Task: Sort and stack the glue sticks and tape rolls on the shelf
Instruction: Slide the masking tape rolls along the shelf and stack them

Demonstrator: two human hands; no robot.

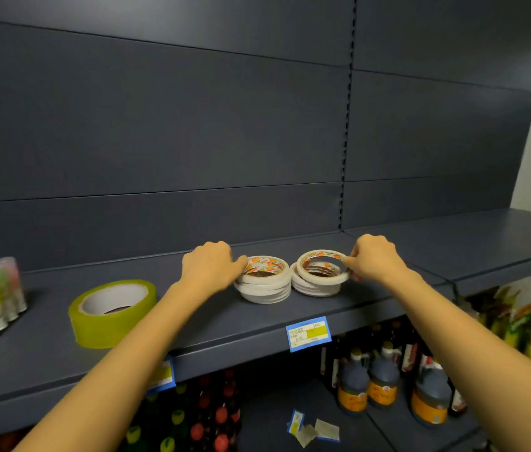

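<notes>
Head view only. Found two white tape stacks side by side on shelf [225, 324]: left stack [265, 287] and right stack [314, 285]. Logged left hand [212, 269] curled round left stack's left edge, likely steadying it. Logged right hand [373, 261] pinching top roll [322, 256] at its right rim, roll tilted on right stack, judged mid-placement for squaring. Noted wide yellow roll [112, 313] well left, untouched.

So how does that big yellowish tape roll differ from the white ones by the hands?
The yellowish tape roll is one wide, large roll, alone and untouched. The left stack and right stack are piles of thin, smaller white rolls, held by the left hand and right hand. All sit on one shelf.
</notes>
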